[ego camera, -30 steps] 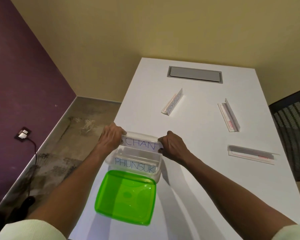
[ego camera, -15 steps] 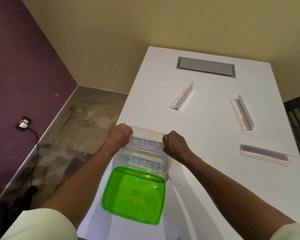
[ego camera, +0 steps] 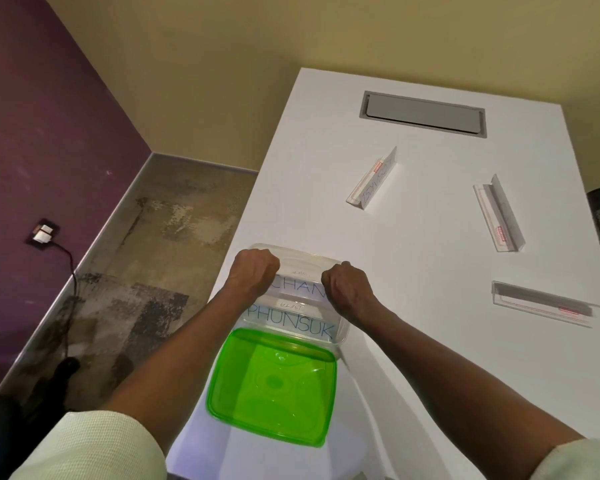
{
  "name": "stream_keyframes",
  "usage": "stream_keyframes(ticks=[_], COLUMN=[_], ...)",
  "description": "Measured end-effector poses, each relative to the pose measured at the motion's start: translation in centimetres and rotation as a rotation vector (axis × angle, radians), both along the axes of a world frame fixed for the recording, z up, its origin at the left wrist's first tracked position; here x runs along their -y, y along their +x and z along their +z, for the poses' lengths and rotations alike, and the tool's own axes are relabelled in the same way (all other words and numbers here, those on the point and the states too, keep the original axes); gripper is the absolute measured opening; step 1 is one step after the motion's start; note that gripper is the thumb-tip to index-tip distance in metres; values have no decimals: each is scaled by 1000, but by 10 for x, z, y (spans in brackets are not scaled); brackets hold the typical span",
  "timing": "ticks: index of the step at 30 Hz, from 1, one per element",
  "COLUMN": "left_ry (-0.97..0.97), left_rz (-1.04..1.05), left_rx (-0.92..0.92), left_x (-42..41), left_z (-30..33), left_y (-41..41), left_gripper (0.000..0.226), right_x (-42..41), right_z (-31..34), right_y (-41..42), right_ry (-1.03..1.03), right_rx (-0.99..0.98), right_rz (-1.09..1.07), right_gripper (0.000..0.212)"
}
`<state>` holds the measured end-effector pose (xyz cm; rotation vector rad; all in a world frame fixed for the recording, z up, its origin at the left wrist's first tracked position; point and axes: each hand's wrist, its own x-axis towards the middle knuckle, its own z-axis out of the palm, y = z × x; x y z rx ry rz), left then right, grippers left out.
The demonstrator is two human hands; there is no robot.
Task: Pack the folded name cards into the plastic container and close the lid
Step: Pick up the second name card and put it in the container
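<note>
Clear container (ego camera: pixel 340 332) at left edge of white table (ego camera: pixel 413 358). Left hand (ego camera: pixel 253 271) and right hand (ego camera: pixel 347 289), fingers curled, grip two ends of "CHAN" card (ego camera: pixel 300 293), card lying in far part of container. "PHUNSUK" card (ego camera: pixel 291 322) in near part of container. Green lid (ego camera: pixel 272 386) flat on table, touching container near side. Three more folded cards right of container, well apart: first (ego camera: pixel 373 180), second (ego camera: pixel 499 214), third (ego camera: pixel 541 304). Grey hatch (ego camera: pixel 423 112) far behind container.

Two name cards (ego camera: pixel 293 308) in one clear container (ego camera: pixel 342 332), three card holders (ego camera: pixel 373 180) on the bench (ego camera: pixel 430 358), one green lid (ego camera: pixel 274 386), two hands (ego camera: pixel 253 271)
</note>
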<state>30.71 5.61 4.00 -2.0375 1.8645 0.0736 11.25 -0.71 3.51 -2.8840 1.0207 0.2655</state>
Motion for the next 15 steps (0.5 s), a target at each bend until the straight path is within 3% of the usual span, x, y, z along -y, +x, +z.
stream_keyframes(ticks=[15], left_ry=[15], left_rz=[-31], left_rx=[39], left_x=[4], left_z=[-21], left_y=[0], left_gripper=[27], right_x=[2], right_z=[-14], right_y=[21], right_ry=[-38], right_rx=[-201], right_rz=[114], right_gripper=[28])
